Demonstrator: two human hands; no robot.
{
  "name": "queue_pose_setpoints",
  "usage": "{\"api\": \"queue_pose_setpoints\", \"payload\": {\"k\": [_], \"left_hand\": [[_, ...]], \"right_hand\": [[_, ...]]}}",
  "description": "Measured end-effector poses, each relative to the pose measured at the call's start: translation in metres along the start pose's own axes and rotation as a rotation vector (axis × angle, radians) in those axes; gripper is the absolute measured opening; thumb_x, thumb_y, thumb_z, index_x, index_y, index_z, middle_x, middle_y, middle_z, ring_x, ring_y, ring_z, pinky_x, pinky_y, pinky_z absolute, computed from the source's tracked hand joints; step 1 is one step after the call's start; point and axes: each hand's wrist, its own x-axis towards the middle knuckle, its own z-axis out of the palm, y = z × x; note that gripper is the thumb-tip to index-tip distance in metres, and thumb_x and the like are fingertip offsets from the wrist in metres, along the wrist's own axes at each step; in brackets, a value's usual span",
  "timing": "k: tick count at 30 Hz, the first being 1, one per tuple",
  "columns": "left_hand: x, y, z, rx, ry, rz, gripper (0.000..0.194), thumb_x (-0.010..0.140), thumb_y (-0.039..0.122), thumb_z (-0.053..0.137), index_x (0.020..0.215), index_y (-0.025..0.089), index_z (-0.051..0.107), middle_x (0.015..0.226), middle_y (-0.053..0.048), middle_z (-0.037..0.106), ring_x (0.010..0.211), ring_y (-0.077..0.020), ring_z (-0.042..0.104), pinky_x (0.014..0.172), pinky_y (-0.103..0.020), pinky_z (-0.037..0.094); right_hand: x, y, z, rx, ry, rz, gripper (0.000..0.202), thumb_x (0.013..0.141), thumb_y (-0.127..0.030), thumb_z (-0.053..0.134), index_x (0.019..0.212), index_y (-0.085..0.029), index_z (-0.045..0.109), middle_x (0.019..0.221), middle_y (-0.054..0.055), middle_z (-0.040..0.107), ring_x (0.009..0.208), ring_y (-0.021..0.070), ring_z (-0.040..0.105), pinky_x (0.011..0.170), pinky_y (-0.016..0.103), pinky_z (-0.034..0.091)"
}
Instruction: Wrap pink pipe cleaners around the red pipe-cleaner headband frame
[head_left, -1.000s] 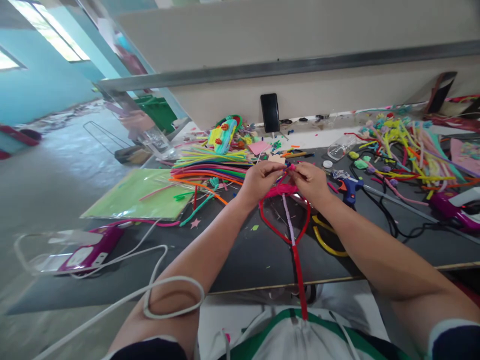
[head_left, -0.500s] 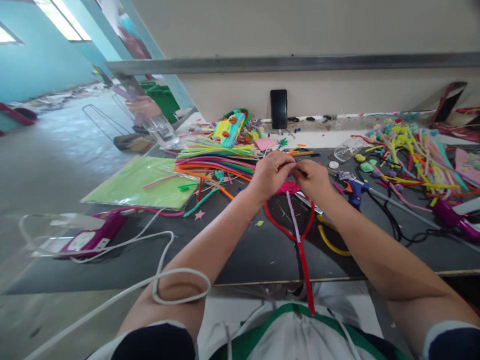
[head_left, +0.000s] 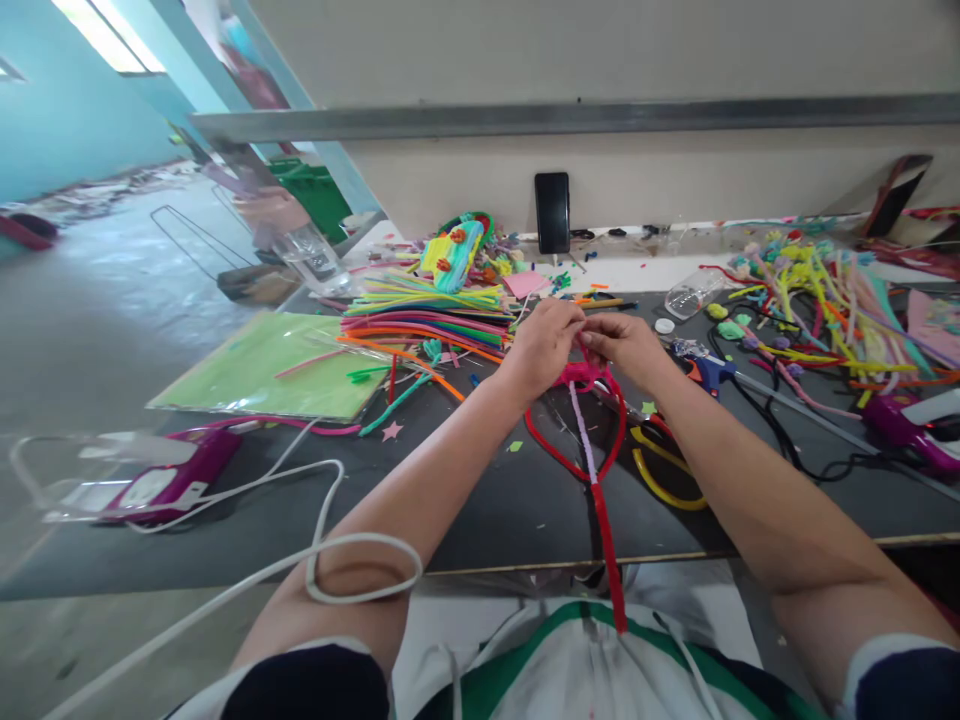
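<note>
Both hands meet over a pipe-cleaner piece on the dark table. My left hand (head_left: 546,345) pinches the bright pink pipe cleaner (head_left: 574,374) at its top. My right hand (head_left: 621,343) has its fingertips closed on the same pink part, touching the left fingertips. Below them hangs a red heart-shaped loop (head_left: 551,460), with a lilac stem (head_left: 583,430) running down its middle. The stem continues as a thick red strip (head_left: 609,560) that reaches past the table's front edge. Fingers partly cover the pink part.
Pipe-cleaner bundles (head_left: 427,325) and a green sheet pack (head_left: 262,365) lie left. Yellow-handled scissors (head_left: 664,485), a blue glue gun (head_left: 709,372) and a tangled pile (head_left: 832,310) are right. A phone (head_left: 553,212) leans behind. A white cable (head_left: 330,500) crosses my left forearm.
The right hand's fingers have shifted, showing more of the pink pipe cleaner between the hands. More of the yellow scissors shows beside my right forearm. The view has moved slightly.
</note>
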Motion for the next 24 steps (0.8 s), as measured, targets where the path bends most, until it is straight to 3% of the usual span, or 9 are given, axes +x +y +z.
{"api": "queue_pose_setpoints", "payload": {"k": [8, 14, 24], "left_hand": [[-0.005, 0.005, 0.007, -0.099, 0.061, -0.168, 0.013, 0.079, 0.012, 0.054, 0.086, 0.018, 0.064, 0.083, -0.002, 0.066, 0.083, -0.0144, 0.06, 0.079, -0.027, 0.046], [-0.006, 0.003, 0.01, -0.214, 0.089, -0.279, 0.032, 0.077, 0.012, 0.054, 0.107, 0.018, 0.062, 0.082, -0.002, 0.065, 0.075, -0.0131, 0.061, 0.075, -0.027, 0.048], [-0.006, 0.0, 0.013, -0.433, 0.101, -0.361, 0.023, 0.075, 0.014, 0.055, 0.098, 0.015, 0.061, 0.084, -0.002, 0.066, 0.075, -0.0113, 0.062, 0.072, -0.024, 0.05]], "right_hand": [[0.001, 0.008, 0.012, -0.253, 0.306, -0.067, 0.008, 0.071, -0.025, 0.062, 0.069, -0.018, 0.062, 0.056, -0.001, 0.056, 0.055, 0.0137, 0.053, 0.054, 0.027, 0.042], [-0.003, 0.005, 0.017, -0.006, 0.304, 0.08, 0.012, 0.069, -0.029, 0.065, 0.07, -0.019, 0.058, 0.053, -0.002, 0.057, 0.049, 0.0139, 0.055, 0.052, 0.029, 0.048], [-0.004, 0.001, 0.017, 0.007, 0.289, 0.011, 0.012, 0.07, -0.026, 0.064, 0.078, -0.019, 0.059, 0.066, -0.002, 0.061, 0.053, 0.0122, 0.057, 0.054, 0.027, 0.048]]}}
